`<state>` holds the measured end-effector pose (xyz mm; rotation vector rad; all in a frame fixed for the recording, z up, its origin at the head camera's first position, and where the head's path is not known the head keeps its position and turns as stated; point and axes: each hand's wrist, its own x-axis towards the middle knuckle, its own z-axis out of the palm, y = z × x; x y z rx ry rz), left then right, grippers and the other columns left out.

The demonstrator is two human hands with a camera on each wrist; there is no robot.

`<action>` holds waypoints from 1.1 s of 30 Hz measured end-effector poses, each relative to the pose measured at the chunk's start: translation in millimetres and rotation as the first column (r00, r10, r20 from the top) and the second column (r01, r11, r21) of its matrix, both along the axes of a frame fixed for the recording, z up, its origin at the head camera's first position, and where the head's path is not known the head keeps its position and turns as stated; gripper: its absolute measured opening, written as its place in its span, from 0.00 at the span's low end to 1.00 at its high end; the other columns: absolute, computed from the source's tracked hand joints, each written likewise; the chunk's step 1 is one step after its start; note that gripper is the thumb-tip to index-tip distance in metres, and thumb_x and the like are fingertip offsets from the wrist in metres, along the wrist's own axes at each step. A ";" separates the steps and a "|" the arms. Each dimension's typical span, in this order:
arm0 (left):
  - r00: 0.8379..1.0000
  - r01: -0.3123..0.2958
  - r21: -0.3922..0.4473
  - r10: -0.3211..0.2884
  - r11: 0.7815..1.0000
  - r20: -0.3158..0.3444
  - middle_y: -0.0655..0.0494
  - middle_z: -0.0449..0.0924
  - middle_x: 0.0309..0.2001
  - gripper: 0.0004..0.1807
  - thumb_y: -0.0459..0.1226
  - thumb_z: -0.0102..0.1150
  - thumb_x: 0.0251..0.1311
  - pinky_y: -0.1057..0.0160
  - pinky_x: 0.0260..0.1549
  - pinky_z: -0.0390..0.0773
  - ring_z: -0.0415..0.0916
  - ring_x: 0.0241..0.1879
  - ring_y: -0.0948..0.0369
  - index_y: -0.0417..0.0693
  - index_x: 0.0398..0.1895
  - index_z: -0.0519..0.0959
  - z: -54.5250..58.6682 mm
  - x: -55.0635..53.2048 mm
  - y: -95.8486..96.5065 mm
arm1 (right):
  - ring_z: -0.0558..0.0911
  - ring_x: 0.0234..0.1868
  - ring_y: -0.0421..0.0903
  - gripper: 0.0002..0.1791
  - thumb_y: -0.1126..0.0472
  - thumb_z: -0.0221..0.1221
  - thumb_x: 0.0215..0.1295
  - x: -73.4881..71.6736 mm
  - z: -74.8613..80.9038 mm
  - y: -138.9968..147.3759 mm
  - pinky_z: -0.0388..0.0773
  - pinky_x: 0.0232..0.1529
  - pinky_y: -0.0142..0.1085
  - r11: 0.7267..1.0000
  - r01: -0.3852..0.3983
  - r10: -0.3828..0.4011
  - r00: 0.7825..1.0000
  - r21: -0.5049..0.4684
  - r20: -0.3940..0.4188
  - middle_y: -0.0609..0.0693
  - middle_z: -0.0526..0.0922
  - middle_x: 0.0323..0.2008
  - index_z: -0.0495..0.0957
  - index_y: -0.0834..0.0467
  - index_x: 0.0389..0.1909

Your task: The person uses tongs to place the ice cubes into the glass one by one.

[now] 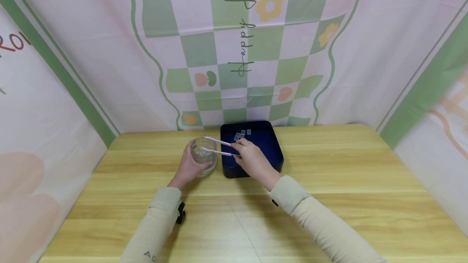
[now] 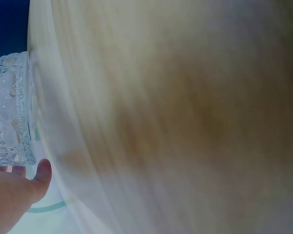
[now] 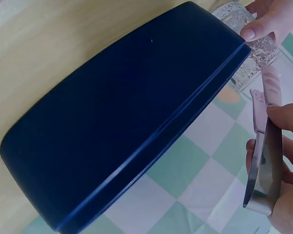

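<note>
My left hand (image 1: 189, 164) is wrapped round the side of a clear, patterned glass (image 1: 206, 158) on the table. In the left wrist view, the thumb lies along the embossed wall of the glass (image 2: 5, 109). My right hand (image 1: 255, 162) grips metal tongs (image 3: 269, 170) with pink tips. Those tips reach leftward over the mouth of the glass and stand apart in the head view. Whether anything sits between them I cannot tell. Just right of the glass is a dark blue square tray (image 1: 265, 147), partly beneath the right hand.
Several small clear pieces (image 1: 240, 134) lie in the tray's far left part. The wooden table (image 1: 329, 182) ends at the back against a hanging cloth (image 1: 157, 15) with green checks, and more cloth hangs at both sides.
</note>
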<state>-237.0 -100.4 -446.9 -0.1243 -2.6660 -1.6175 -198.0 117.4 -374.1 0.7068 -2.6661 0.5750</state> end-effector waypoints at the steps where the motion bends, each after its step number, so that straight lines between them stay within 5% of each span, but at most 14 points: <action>1: 1.000 0.000 0.000 0.000 1.000 -0.001 0.39 0.58 0.69 0.56 0.35 0.75 0.42 0.43 0.68 0.61 0.59 0.67 0.43 0.41 0.72 0.49 0.0 -0.1 -0.1 | 0.83 0.44 0.51 0.17 0.68 0.66 0.55 -0.3 -0.4 0.2 0.83 0.43 0.38 1.000 0.006 -0.006 1.000 -0.013 0.012 0.57 0.81 0.44 0.81 0.64 0.48; 7: 1.000 0.001 0.009 -0.001 1.000 -0.005 0.39 0.58 0.69 0.56 0.35 0.75 0.41 0.43 0.68 0.61 0.60 0.68 0.44 0.41 0.72 0.50 0.2 -0.3 0.0 | 0.83 0.45 0.51 0.19 0.66 0.66 0.55 -1.4 -3.1 2.7 0.83 0.44 0.39 0.997 0.046 -0.043 0.998 -0.068 0.053 0.57 0.81 0.45 0.80 0.63 0.49; 18: 1.000 -0.007 0.004 0.007 1.000 -0.007 0.38 0.59 0.68 0.55 0.35 0.74 0.41 0.43 0.68 0.61 0.60 0.67 0.43 0.41 0.72 0.50 -0.6 -0.3 0.5 | 0.83 0.45 0.53 0.19 0.68 0.65 0.56 -9.0 6.0 15.4 0.84 0.42 0.40 0.991 0.076 -0.076 0.997 -0.111 0.005 0.59 0.81 0.46 0.80 0.66 0.50; 33: 1.000 0.004 -0.017 -0.003 1.000 0.014 0.40 0.58 0.68 0.55 0.36 0.73 0.43 0.42 0.67 0.63 0.60 0.67 0.44 0.43 0.72 0.49 -0.5 -0.2 0.1 | 0.82 0.44 0.59 0.19 0.70 0.63 0.56 -38.8 8.9 48.7 0.81 0.45 0.47 0.963 0.259 -0.259 0.966 -0.074 0.012 0.64 0.81 0.44 0.78 0.71 0.49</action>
